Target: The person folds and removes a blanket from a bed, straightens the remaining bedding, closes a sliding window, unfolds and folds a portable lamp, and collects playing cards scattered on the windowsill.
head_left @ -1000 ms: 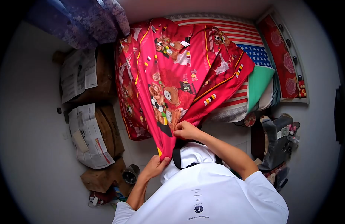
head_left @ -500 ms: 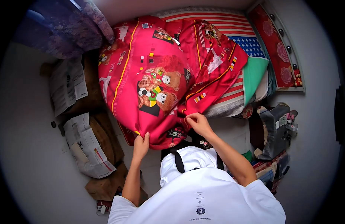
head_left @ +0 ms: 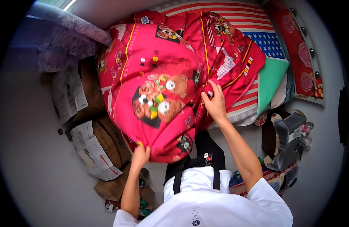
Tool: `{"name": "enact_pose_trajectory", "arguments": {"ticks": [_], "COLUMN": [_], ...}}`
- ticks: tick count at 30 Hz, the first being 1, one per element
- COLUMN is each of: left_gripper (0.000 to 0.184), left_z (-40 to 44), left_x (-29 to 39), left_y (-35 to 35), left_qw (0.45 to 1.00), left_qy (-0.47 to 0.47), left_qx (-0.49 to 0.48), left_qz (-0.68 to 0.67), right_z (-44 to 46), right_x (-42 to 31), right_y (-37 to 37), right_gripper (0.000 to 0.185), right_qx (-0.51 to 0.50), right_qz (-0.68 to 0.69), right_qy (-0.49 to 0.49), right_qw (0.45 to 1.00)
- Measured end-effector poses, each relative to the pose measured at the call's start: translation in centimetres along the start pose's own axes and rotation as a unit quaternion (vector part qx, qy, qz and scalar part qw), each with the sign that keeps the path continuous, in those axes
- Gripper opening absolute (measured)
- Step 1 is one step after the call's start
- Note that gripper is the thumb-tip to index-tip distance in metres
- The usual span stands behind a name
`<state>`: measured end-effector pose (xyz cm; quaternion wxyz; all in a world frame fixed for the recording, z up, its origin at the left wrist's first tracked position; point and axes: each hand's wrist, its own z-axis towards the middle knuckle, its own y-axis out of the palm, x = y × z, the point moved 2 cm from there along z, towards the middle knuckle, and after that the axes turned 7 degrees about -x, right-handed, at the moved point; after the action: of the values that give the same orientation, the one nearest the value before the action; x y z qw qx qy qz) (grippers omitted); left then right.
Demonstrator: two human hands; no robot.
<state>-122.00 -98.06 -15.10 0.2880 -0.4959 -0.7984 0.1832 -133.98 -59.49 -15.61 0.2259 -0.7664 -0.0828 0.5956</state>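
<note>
A pink-red duvet cover [head_left: 121, 94] printed with teddy bears and yellow stripes spreads over the bed and bulges toward me. My left hand [head_left: 141, 154] is closed on its near left corner, pulling the cloth into folds. Higher up and to the right, my right hand [head_left: 215, 103] pinches a bunched edge of the same cover, with a small white patch at the fingertips. Whether anything lies inside the cover is hidden. Beneath its right side shows a bed sheet [head_left: 272, 44] with red-and-white stripes, white stars on blue and a green part.
Cardboard boxes [head_left: 111, 138] topped with printed paper stand along the left wall under a purple curtain [head_left: 65, 45]. At right are a grey bin-like container [head_left: 289, 138] and a red floral headboard [head_left: 295, 49]. Patterned bundles [head_left: 250, 185] lie on the floor beside me.
My right hand has moved up and forward, carrying its bunched edge toward the bed. My left hand keeps its corner, slightly lower in view. The cover bulges more, and the view has shifted.
</note>
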Motion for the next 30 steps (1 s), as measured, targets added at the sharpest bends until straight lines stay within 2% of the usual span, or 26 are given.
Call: {"name": "enact_pose_trajectory", "arguments": {"ticks": [3,6,8,11,14,16,18,19,20,22,23,24,26,28,30], "left_gripper": [0.044,0.043,0.041,0.039,0.037,0.027,0.018,0.017,0.016,0.018,0.019,0.02,0.034,0.041,0.06], "left_z": [-2.6,-6.6,-8.6,-7.8,-1.8,3.9,10.1,13.4,16.7,23.1,26.5,29.8,37.0,43.0,51.2], "left_x": [-1.7,-10.4,-13.2,-13.5,-14.1,-9.8,-3.9,-2.9,-2.0,1.2,2.7,4.0,5.6,7.8,5.9], "left_y": [2.7,8.2,9.3,8.5,7.5,4.4,1.2,0.1,-1.0,-2.9,-3.9,-4.7,-4.6,-4.4,-2.1], "left_qw": [0.957,0.901,0.885,0.9,0.945,0.989,0.985,0.988,0.99,0.978,0.981,0.983,0.974,0.968,0.986], "left_qy": [-0.089,-0.2,-0.295,-0.324,-0.27,-0.137,0.007,0.008,0.01,0.079,0.064,0.05,0.114,0.135,0.114], "left_qx": [-0.153,-0.274,-0.277,-0.216,-0.148,-0.049,0.097,0.084,0.072,0.122,0.104,0.087,0.134,0.152,0.092], "left_qz": [0.231,0.271,0.231,0.194,0.107,0.023,-0.141,-0.13,-0.118,-0.147,-0.149,-0.152,-0.144,-0.147,-0.081], "right_z": [5.8,10.6,12.4,15.0,17.0,18.3,19.3,19.4,19.8,19.2,19.2,19.1,19.6,20.5,22.6], "right_x": [4.4,8.9,10.3,11.4,11.3,11.3,12.0,12.9,14.0,17.2,17.7,17.8,17.7,17.3,16.2], "right_y": [2.7,5.0,6.2,7.9,9.9,11.6,13.6,14.6,15.3,17.0,16.5,15.8,13.8,11.6,10.0], "right_gripper": [0.061,0.071,0.072,0.071,0.07,0.068,0.066,0.07,0.069,0.067,0.064,0.055,0.042,0.033,0.028], "right_qx": [0.007,-0.008,-0.009,0.006,-0.056,-0.089,-0.15,-0.153,-0.218,-0.233,-0.24,-0.234,-0.202,-0.188,-0.19], "right_qz": [-0.041,-0.066,-0.086,-0.117,-0.089,-0.102,-0.114,-0.099,-0.108,-0.157,-0.152,-0.089,-0.064,-0.083,-0.092], "right_qy": [-0.058,-0.026,-0.035,-0.087,-0.097,-0.113,-0.143,-0.178,-0.151,-0.142,-0.119,-0.085,-0.075,-0.094,-0.098], "right_qw": [0.997,0.997,0.996,0.989,0.99,0.984,0.972,0.967,0.958,0.949,0.952,0.964,0.974,0.974,0.973]}}
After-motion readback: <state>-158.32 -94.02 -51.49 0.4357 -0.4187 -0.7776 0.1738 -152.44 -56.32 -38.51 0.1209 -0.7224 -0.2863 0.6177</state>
